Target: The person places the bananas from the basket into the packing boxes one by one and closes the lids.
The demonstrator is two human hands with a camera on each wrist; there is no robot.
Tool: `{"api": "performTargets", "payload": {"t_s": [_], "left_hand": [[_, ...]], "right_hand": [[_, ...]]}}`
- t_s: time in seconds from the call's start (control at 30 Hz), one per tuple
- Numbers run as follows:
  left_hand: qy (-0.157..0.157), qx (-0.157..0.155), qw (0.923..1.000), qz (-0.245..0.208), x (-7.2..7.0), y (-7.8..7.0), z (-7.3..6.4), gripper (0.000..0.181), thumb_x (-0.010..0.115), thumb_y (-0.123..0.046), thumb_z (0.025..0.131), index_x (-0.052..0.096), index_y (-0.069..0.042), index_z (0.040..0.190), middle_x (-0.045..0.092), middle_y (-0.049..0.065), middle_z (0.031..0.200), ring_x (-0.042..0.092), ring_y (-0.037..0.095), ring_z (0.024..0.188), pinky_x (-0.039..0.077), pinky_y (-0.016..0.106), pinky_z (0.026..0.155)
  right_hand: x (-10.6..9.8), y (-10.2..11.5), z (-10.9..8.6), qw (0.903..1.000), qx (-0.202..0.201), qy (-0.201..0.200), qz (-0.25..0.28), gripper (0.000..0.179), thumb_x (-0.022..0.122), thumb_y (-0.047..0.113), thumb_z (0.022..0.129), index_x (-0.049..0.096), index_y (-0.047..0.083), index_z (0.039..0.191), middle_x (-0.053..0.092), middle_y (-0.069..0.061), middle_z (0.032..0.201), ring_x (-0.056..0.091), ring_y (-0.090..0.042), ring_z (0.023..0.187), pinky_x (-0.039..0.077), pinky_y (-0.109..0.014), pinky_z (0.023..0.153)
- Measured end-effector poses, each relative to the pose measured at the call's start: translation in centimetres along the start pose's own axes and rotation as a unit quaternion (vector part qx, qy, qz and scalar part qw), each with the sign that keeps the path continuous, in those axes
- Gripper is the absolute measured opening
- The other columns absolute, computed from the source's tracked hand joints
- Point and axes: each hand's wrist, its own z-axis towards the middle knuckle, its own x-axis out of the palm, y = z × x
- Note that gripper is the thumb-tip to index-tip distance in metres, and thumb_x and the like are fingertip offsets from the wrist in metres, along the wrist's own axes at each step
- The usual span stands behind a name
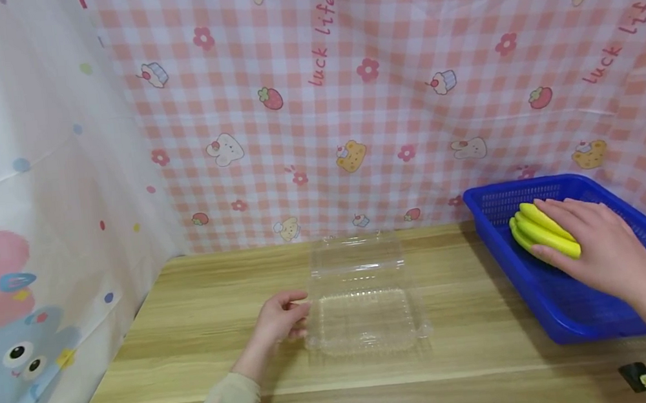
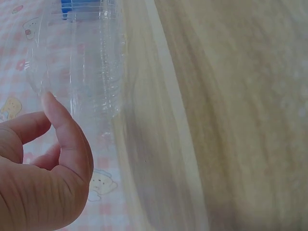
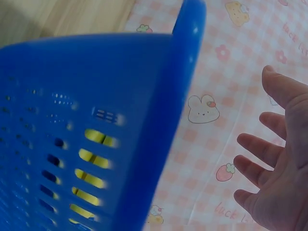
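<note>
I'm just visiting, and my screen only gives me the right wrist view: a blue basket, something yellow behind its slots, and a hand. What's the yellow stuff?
Observer: Bananas; the head view shows them lying in the basket.
Visitor: Oh! And where's the other hand?
Observer: The left hand is at the left side of a clear box.
Visitor: Is that box open or closed?
Observer: Open: its lid is swung back at the far side.
</note>
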Motion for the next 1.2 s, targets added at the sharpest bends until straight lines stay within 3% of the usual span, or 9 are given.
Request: {"api": "performTargets", "payload": {"t_s": [0.37,0.57,0.97,1.2], "left_hand": [[0.009,-0.004,0.9999,0.003,-0.2,0.1,0.5,0.033,0.063,0.001,0.094,0.058,0.009,0.126,0.054,0.007,0.081,0.055,0.012,0.061,0.054,0.022,0.049],[0.007,-0.008,0.9999,0.007,-0.1,0.0,0.5,0.034,0.063,0.001,0.094,0.058,0.009,0.126,0.053,0.006,0.081,0.054,0.012,0.061,0.054,0.022,0.049],[0.000,-0.004,0.9999,0.016,0.0,0.0,0.5,0.032,0.063,0.002,0.093,0.059,0.009,0.124,0.052,0.006,0.079,0.053,0.012,0.059,0.053,0.022,0.047],[0.001,-0.001,0.9998,0.018,0.0,-0.1,0.3,0.031,0.063,0.003,0.093,0.059,0.010,0.123,0.051,0.006,0.079,0.053,0.014,0.061,0.053,0.022,0.047]], "right_hand": [[-1.1,-1.0,1.0,0.9989,0.028,0.024,-0.029,0.067,0.079,0.035,0.084,0.054,0.000,0.135,0.056,-0.031,0.124,0.047,-0.053,0.111,0.035,-0.068,0.092],[-1.7,-1.8,1.5,0.9987,0.019,0.018,-0.044,0.067,0.079,0.037,0.083,0.056,-0.003,0.132,0.057,-0.033,0.121,0.048,-0.055,0.109,0.036,-0.068,0.093],[-3.0,-2.7,3.1,0.9976,0.012,0.018,-0.066,0.064,0.081,0.028,0.081,0.056,-0.003,0.132,0.056,-0.033,0.121,0.051,-0.055,0.106,0.041,-0.069,0.089],[-3.4,-3.4,4.2,0.9951,0.033,0.032,-0.088,0.063,0.079,0.028,0.084,0.054,-0.001,0.133,0.056,-0.032,0.120,0.049,-0.054,0.108,0.039,-0.070,0.089]]}}
